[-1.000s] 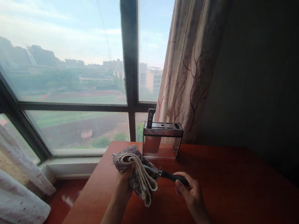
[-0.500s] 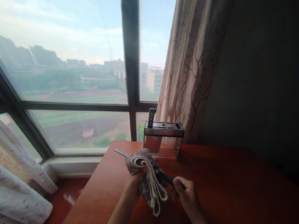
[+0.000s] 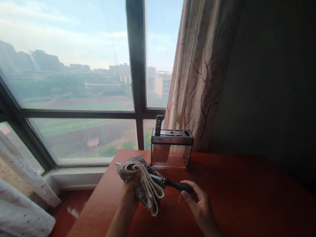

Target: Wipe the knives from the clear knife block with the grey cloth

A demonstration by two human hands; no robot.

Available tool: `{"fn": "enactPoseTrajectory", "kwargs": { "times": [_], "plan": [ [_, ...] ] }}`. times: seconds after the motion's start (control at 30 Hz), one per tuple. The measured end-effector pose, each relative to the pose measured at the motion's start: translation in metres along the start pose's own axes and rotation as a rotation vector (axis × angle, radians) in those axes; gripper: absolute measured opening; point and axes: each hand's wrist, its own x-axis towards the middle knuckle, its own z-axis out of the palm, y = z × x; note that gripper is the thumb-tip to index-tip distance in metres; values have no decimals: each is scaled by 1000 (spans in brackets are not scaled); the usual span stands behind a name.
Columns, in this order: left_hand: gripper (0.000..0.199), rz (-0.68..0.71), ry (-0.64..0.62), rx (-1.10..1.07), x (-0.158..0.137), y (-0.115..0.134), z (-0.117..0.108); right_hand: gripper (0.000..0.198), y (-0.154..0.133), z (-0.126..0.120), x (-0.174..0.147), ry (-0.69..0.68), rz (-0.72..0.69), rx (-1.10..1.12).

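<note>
My left hand (image 3: 131, 189) is closed around a folded grey-brown cloth (image 3: 152, 195) with a pale underside. The cloth is wrapped about the metal rod of a sharpening steel (image 3: 177, 185), whose tip sticks out on the left and whose black ridged handle points right. At the handle's end is my right hand (image 3: 199, 202), its thumb below and fingers behind in a loose grip. Behind the cloth stands a clear-sided knife block (image 3: 173, 137) with a dark slotted top. One knife (image 3: 159, 125) is in its left slot, handle up.
The reddish-brown wooden table (image 3: 231, 197) reaches to the window (image 3: 77, 130) and its sill. A patterned curtain (image 3: 198, 74) hangs behind the knife block, and a white spotted curtain (image 3: 9, 194) is at the lower left.
My left hand and the cloth have moved left along the rod, baring metal beside the handle and leaving less tip showing. The right hand's grip looks looser, farther back on the handle.
</note>
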Motion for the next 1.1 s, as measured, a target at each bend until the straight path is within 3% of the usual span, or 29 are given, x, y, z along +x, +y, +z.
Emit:
{"fn": "enactPoseTrajectory", "kwargs": {
  "times": [0.23,0.53,0.7,0.97,1.1],
  "plan": [
    [42,-19,-35,53,-10,-20,11,50,14,6,3,-6,81,-50],
    [33,74,-43,91,4,1,-8,55,15,-2,4,89,183,31],
    [35,79,-34,31,6,0,-7,39,13,-6,7,115,71,31],
    [40,0,2,-5,1,-13,2,31,5,2,-3,117,-88,-134],
    [41,15,-2,11,0,-14,0,34,2,-2,-3,79,-66,-160]
  ]
}}
